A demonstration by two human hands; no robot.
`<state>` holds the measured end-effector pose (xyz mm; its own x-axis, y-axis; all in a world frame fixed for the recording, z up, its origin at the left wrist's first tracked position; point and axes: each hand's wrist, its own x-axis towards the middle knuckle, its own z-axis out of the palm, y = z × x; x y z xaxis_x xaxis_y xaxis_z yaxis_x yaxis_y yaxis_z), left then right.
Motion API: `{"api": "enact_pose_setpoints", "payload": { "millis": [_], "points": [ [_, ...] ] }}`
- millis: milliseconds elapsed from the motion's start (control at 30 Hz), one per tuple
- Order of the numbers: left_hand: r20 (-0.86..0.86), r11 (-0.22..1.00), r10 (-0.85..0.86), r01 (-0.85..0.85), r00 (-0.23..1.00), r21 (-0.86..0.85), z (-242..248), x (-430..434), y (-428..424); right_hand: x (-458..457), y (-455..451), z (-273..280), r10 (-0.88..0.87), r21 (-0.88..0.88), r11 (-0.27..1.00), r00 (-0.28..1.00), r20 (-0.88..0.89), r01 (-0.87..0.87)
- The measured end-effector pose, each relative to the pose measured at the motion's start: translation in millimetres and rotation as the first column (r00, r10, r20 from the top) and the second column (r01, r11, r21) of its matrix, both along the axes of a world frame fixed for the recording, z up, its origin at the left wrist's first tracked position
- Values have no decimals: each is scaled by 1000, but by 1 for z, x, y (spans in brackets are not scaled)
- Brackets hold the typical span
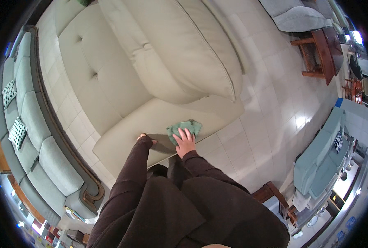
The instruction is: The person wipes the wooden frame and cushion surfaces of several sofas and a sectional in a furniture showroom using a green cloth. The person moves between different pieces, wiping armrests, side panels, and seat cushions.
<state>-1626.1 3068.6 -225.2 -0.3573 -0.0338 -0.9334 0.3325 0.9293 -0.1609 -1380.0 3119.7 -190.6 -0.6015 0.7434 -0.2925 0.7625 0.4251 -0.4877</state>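
Note:
A green cloth [185, 125] lies bunched on top of the armrest [146, 119] of a beige, leather-look sofa. My right hand [186, 142] presses down on this cloth, fingers spread over it. To its left, my left hand [146, 138] rests on the same armrest, close to its front end. The dark sleeve hides most of that hand, so its fingers are hard to make out. Beyond the armrest are the sofa's tufted seat [92, 73] and a large back cushion [177, 52] with a piped seam.
A long grey sofa [52, 161] with dotted pillows [17, 133] runs along the left. On the right are a wooden table [325, 55], a teal sofa [314, 158] and a grey upholstered seat [298, 20]. Pale floor tiles [258, 124] surround the beige sofa.

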Motion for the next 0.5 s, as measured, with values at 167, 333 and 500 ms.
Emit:
{"api": "enact_pose_setpoints", "payload": {
  "millis": [167,333,500],
  "points": [
    [-29,999,47,-48,998,-4,3,5,-3,73,103,-19,117,142,977,958,264,-159],
    [-38,994,56,-52,998,94,13,10,-10,118,177,-45,-477,445,810,871,119,383],
    [-123,988,-9,27,992,150,-14,7,-29,12,89,-43,-659,400,710,747,88,579]
  ]
}}
